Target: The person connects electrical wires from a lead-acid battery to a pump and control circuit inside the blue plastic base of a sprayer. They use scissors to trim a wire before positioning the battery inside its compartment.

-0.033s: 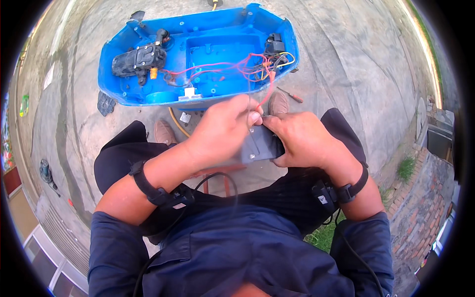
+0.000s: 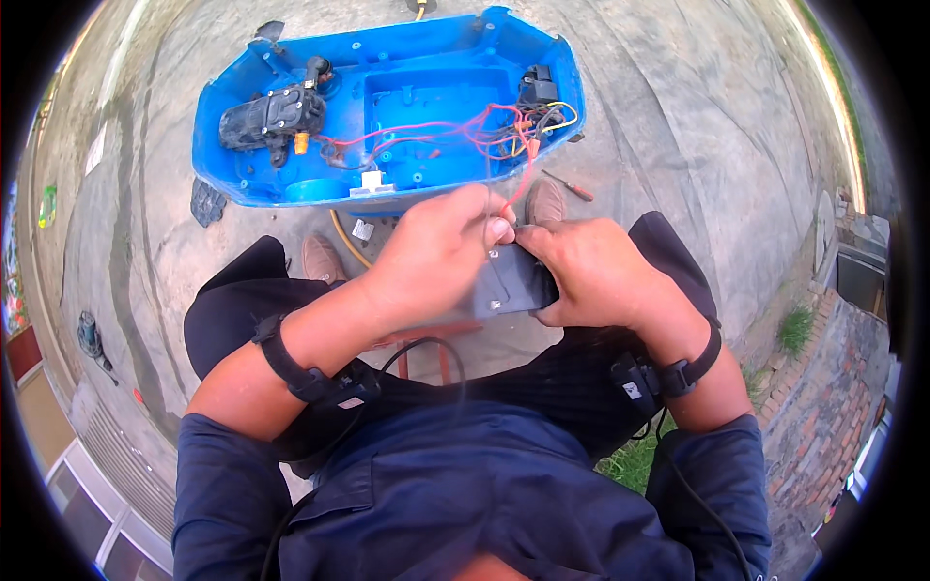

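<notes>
In front of my lap, my right hand (image 2: 596, 271) is wrapped around the right side of a dark grey box-shaped block (image 2: 513, 281), which has two small shiny metal spots on its face. My left hand (image 2: 441, 247) is closed in a pinch at the block's far edge, its fingertips meeting my right thumb side. A red wire (image 2: 526, 184) runs down from the blue plastic housing (image 2: 320, 194) into the left fingertips. A thin dark wire also passes there. The wire ends are hidden by my fingers. The block's right end is covered by my right hand.
The housing holds a black pump (image 2: 281, 116) at its left and a tangle of red, yellow and black wires (image 2: 518, 131) at its right. A screwdriver (image 2: 572, 186) lies on the ground beyond my shoe (image 2: 545, 201). A yellow hose (image 2: 347, 240) runs under the housing. A power tool (image 2: 90, 334) lies far left.
</notes>
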